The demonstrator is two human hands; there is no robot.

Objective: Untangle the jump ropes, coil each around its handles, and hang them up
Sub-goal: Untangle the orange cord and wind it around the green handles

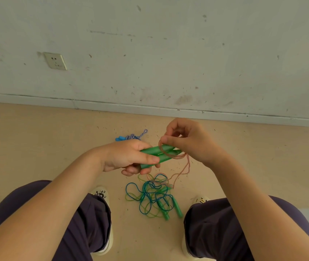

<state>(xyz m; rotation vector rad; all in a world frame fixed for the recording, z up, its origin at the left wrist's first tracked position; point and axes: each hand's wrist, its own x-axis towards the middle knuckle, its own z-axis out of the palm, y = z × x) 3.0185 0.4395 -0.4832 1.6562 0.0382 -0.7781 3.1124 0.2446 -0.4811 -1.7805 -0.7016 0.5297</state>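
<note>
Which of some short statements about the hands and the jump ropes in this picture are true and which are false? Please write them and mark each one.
1. The left hand holds a pair of green handles together. True.
2. The right hand rests idle on the knee. False: it pinches the pink cord beside the handles.
3. Some turns of pink cord already go around the green handles. True.
4. All the ropes are hung on the wall. False: a blue and green tangle lies on the floor between the feet.
5. A blue-handled rope with a striped cord lies on the floor near the wall. True.
</note>
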